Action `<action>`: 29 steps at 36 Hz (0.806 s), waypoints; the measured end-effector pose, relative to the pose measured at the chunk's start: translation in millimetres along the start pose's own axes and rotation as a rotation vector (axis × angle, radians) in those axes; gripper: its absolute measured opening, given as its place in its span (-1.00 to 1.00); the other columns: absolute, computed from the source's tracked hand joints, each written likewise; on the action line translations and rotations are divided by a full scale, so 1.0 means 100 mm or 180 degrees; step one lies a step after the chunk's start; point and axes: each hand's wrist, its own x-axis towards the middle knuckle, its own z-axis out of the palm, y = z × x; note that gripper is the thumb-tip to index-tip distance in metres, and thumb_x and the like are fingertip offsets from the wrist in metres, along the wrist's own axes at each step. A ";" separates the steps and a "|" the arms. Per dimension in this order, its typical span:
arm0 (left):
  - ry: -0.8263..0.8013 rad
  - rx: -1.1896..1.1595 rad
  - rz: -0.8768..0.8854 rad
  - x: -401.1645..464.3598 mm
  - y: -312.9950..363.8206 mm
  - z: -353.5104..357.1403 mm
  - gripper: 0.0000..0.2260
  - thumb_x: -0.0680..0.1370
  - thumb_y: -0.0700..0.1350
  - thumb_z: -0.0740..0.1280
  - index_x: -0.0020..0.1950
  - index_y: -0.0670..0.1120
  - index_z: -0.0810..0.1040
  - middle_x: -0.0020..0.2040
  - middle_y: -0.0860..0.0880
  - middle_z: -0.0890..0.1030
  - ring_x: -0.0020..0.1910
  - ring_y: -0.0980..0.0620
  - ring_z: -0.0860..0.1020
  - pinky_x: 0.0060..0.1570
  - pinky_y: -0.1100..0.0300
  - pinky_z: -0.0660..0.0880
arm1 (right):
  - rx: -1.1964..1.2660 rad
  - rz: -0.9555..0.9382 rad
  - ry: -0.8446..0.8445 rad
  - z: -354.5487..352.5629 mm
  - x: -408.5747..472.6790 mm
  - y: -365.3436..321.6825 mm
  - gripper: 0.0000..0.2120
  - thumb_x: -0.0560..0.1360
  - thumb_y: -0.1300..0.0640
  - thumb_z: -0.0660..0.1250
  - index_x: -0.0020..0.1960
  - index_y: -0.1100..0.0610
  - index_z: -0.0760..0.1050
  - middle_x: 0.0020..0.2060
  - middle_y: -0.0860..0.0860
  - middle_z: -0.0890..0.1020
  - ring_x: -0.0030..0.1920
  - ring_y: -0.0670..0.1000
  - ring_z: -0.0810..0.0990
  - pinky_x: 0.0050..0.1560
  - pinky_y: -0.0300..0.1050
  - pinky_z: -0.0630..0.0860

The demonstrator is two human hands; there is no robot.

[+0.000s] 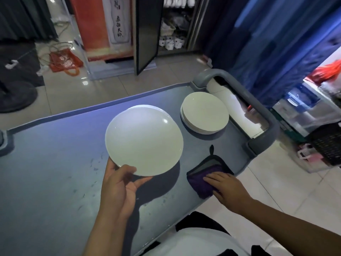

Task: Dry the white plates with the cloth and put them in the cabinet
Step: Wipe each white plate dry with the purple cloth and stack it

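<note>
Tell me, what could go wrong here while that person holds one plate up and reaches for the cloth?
The left hand grips the raised white plate only at its near rim, so it might tip or slip. Water drops on the cart top hint that the plate may be slick. The right hand rests on the purple cloth near the cart's edge; a careless pull might drop it.

Glossy white plate point(144, 139), fuzzy cloth point(204, 183)

Cabinet point(171, 24) contents blurred, top cropped
</note>
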 end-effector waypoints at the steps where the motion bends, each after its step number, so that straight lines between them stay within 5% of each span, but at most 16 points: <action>1: -0.0006 0.0006 0.0009 0.00 0.01 0.00 -0.39 0.49 -0.50 0.15 0.26 0.12 0.60 0.37 -0.04 0.55 0.31 -0.23 0.51 -0.21 -0.06 0.67 | 0.0278 0.0166 0.0120 -0.03 0.01 -0.04 -0.55 0.37 0.19 0.46 0.25 0.04 0.60 0.11 -0.02 0.69 0.08 0.05 0.67 -0.01 0.05 0.66; 6: -0.0107 0.0064 0.0026 -0.02 0.03 -0.03 -0.38 0.49 -0.50 0.14 0.36 0.08 0.55 0.31 -0.02 0.60 0.27 -0.25 0.54 -0.22 -0.09 0.66 | 0.1957 0.1335 0.0684 -0.54 0.27 -0.27 -0.75 0.63 0.20 0.28 0.17 -0.13 0.55 -0.04 -0.18 0.66 -0.05 -0.18 0.59 -0.11 -0.37 0.45; 11: -0.0218 0.0117 0.0066 -0.04 0.07 0.03 -0.40 0.50 -0.48 0.18 0.39 0.05 0.53 0.31 -0.04 0.60 0.27 -0.24 0.55 -0.21 -0.13 0.65 | 0.4221 0.2215 0.1270 -1.10 0.57 -0.38 -0.90 0.62 0.06 0.33 0.06 -0.12 0.59 0.02 -0.09 0.69 0.06 -0.01 0.64 0.10 0.01 0.58; 14: -0.0304 0.0230 0.0144 -0.07 0.11 0.14 -0.43 0.46 -0.39 0.31 0.39 0.06 0.54 0.30 -0.03 0.62 0.27 -0.23 0.57 -0.19 -0.15 0.64 | 0.5007 0.2211 0.1367 -1.35 0.74 -0.43 -0.87 0.59 0.04 0.34 0.12 -0.08 0.60 0.02 -0.12 0.73 0.04 -0.05 0.69 0.06 -0.01 0.59; 19: -0.0333 0.0689 0.0423 -0.13 0.22 0.33 -0.39 0.42 -0.39 0.36 0.37 0.12 0.55 0.21 0.04 0.65 0.17 -0.16 0.64 -0.16 -0.17 0.66 | 0.4826 0.1903 0.1352 -1.75 1.07 -0.53 -0.90 0.62 0.08 0.31 0.06 -0.03 0.60 -0.12 -0.19 0.74 -0.12 -0.18 0.71 -0.19 -0.17 0.62; 23: -0.0228 0.1085 0.0641 -0.16 0.32 0.55 -0.32 0.52 -0.50 0.28 0.39 0.21 0.49 0.13 0.16 0.66 0.07 0.04 0.67 -0.22 -0.05 0.67 | 0.4360 0.1544 0.1291 -2.10 1.40 -0.56 -0.90 0.61 0.06 0.34 0.06 -0.01 0.63 -0.05 -0.10 0.74 0.00 0.00 0.71 -0.03 0.06 0.66; 26: -0.0187 0.1245 0.0765 -0.16 0.40 0.75 -0.19 0.50 -0.48 0.33 0.32 0.47 0.43 0.29 0.09 0.58 0.19 -0.10 0.60 -0.22 -0.05 0.67 | 0.4440 0.1172 0.1018 -2.36 1.68 -0.67 -0.86 0.64 0.08 0.31 0.11 -0.02 0.63 -0.11 -0.15 0.73 -0.10 -0.11 0.70 -0.22 -0.09 0.66; 29: -0.0306 0.1292 0.0789 -0.16 0.43 0.95 -0.18 0.41 -0.43 0.37 0.26 0.51 0.48 0.25 0.04 0.61 0.19 -0.11 0.59 -0.24 -0.03 0.66 | 0.4334 0.0791 0.0483 -2.53 1.93 -0.88 -0.84 0.64 0.06 0.30 0.15 -0.03 0.63 -0.10 -0.13 0.72 -0.17 -0.11 0.69 -0.34 -0.18 0.57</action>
